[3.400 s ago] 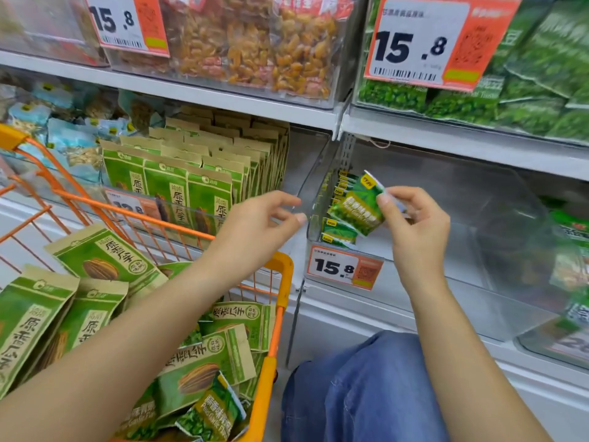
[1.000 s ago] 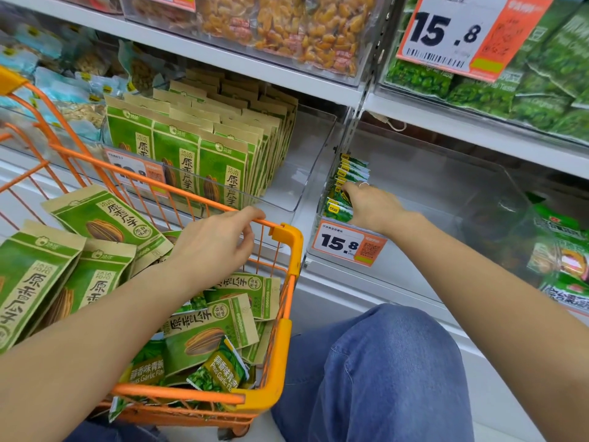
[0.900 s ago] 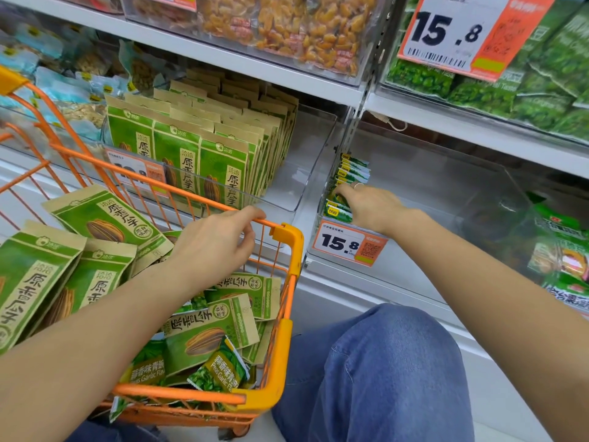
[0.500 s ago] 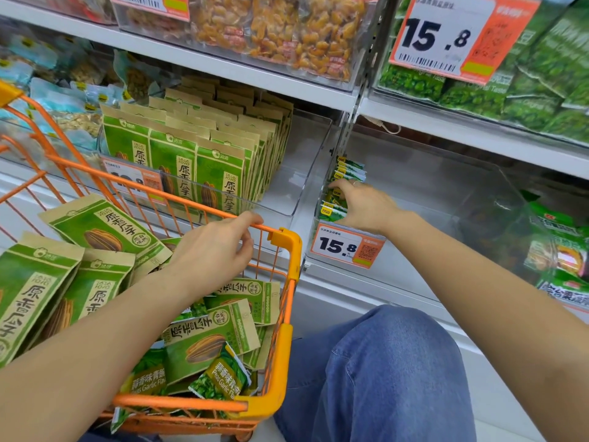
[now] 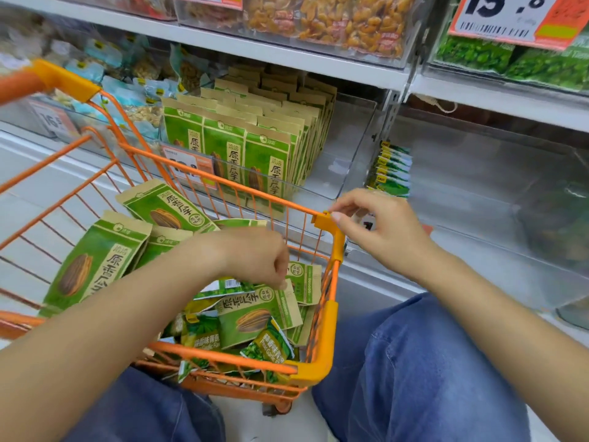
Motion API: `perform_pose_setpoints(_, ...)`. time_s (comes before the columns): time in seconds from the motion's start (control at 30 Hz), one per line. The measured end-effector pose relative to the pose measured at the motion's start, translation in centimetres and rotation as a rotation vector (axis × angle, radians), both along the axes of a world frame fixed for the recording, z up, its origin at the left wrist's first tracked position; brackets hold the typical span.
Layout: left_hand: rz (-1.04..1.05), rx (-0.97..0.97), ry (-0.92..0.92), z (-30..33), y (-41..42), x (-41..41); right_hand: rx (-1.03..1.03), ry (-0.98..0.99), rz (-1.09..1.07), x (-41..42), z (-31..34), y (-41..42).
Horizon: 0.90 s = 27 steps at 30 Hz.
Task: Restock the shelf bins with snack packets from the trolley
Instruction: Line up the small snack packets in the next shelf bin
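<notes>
Down in the orange trolley (image 5: pixel 323 333) the left hand (image 5: pixel 258 256) is reaching among the green snack packets (image 5: pixel 255 317), fingers curled down onto them, but I honestly can't tell if its grip has closed on one or is just touching. Right hand (image 5: pixel 382 231) is over at the trolley's top corner, fingertips pinching or resting on the yellow corner piece (image 5: pixel 330 223), holding no packet. Behind it the clear shelf bin (image 5: pixel 478 173) has a small upright row of packets (image 5: pixel 392 169) at its left side, and the next bin over (image 5: pixel 344 154) is packed with tan-topped green bags (image 5: pixel 245 141).
</notes>
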<state>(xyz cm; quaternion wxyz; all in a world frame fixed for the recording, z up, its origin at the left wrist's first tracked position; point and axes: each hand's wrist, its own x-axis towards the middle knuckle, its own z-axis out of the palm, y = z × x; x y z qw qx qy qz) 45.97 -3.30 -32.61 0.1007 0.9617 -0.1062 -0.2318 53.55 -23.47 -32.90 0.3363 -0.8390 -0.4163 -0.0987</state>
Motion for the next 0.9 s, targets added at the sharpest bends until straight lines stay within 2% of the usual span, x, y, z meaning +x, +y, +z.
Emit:
perform_pose_setpoints(0.07, -0.026, 0.032, 0.264, -1.1, -0.6, -1.1, -0.074, -0.030, 0.091, -1.8, -1.6, 1.4)
perform_pose_setpoints(0.13, -0.002, 0.093, 0.425, -2.2, -1.1, -2.1, -0.129, -0.134, 0.154, -2.7, -3.1, 2.3)
perform_pose_setpoints(0.2, 0.024, 0.185, 0.460, -3.2, -1.4, -2.8, -0.126, -0.156, 0.173, -2.9, -3.6, 2.4)
perform_pose_setpoints(0.3, -0.077, 0.253, 0.441, -4.6, -1.7, -3.2, -0.098, -0.137, 0.168, -2.6, -3.8, 2.0)
perform_pose_setpoints(0.4, -0.115, 0.196, 0.341, -4.3, -1.0, -2.6, -0.053, -0.035, 0.153, -2.9, -3.8, 1.9)
perform_pose_setpoints(0.53, 0.127, -0.192, 0.102, 0.2, 2.3, -2.0, 0.232, 0.377, 0.086, -2.7, -2.3, 1.3)
perform_pose_setpoints(0.63, 0.290, -0.516, -0.131, 2.6, 2.9, -2.6, 0.432, 0.532, 0.085, -2.3, -1.1, 0.7)
perform_pose_setpoints(0.7, 0.327, -0.659, -0.235, 2.8, 1.8, -2.9, 0.433, 0.611, 0.096, -2.1, -0.3, 0.5)
perform_pose_setpoints(0.8, 0.317, -0.687, -0.363, 1.5, 0.1, -2.2, 0.327, 0.755, 0.137, -2.2, 1.1, 0.3)
perform_pose_setpoints(0.9, 0.272, -0.515, -0.442, 0.7, -1.0, -1.5, 0.258, 0.708, 0.118, -2.1, 1.6, -1.0)
